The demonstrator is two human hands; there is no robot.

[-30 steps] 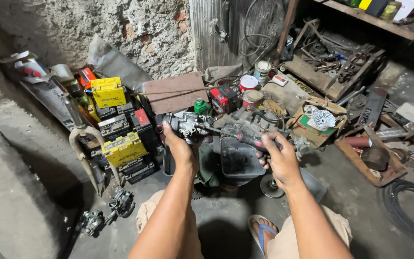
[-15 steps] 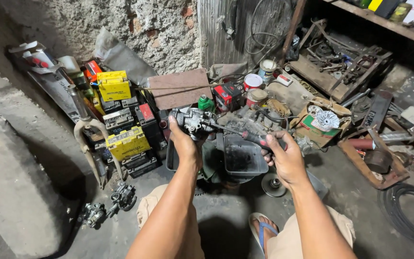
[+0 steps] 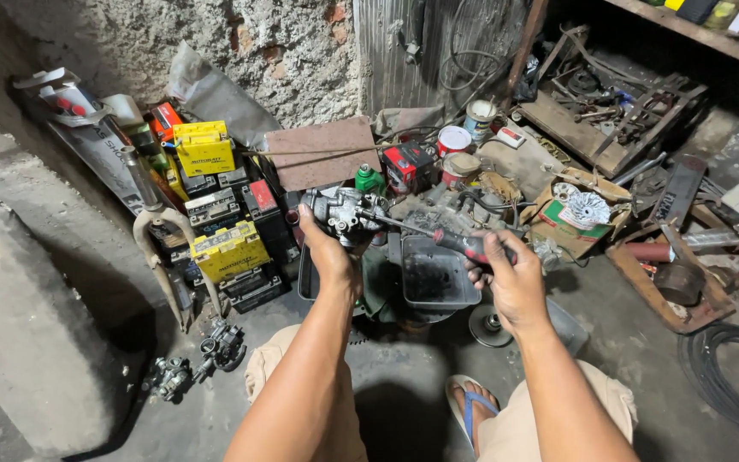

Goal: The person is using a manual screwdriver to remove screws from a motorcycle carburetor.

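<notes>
At the bottom edge of the frame a blue-strapped sandal (image 3: 470, 409) rests on the concrete floor (image 3: 404, 376) between the person's bent knees, and both forearms rise from there toward the middle of the picture. Just above centre, the left hand (image 3: 331, 257) is clenched around a grey metal carburetor (image 3: 341, 210), lifted clear of the floor with its face turned toward the right, which gives the tool a straight line in. The right hand (image 3: 511, 278) is wrapped around the red-and-black handle of a screwdriver (image 3: 438, 235), held nearly level, its shaft running up and left until the tip meets the carburetor body. Directly beneath the two hands sits a dark plastic tray (image 3: 434, 278), placed where it would catch anything that drops. Lower left, two more small carburetor-like parts (image 3: 198, 359) lie on the floor. Farther back on the left, yellow and black batteries (image 3: 215, 205) are stacked against the rough wall (image 3: 284, 43); at the upper right a wooden crate (image 3: 596, 120) holds a tangle of scrap metal.
</notes>
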